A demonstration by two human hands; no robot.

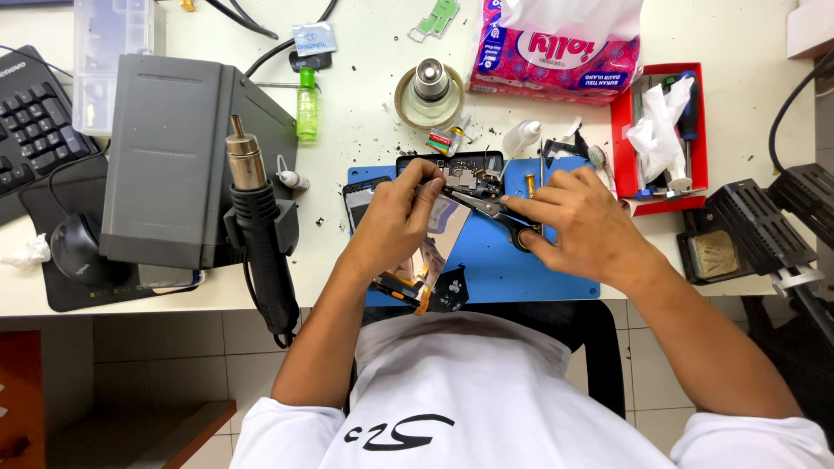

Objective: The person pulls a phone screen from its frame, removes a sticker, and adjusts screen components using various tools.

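Both forearms angled inward over blue mat (556, 269). Left hand (395, 221) fingers pinched on opened black phone (456, 174); right hand (582, 226) clamped on black-handled pliers (495, 211).

1. The left hand (395, 221) covers much of the opened phone (452, 178) at frame centre.
2. The keyboard (35, 122) is cut off by the left edge.
3. The tweezers' (486, 208) tips are too small to tell.

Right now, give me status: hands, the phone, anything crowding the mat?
Left hand pressing on the opened phone. Right hand holding tweezers, tips at the phone's board. Loose parts on blue mat; hot-air gun parked left.
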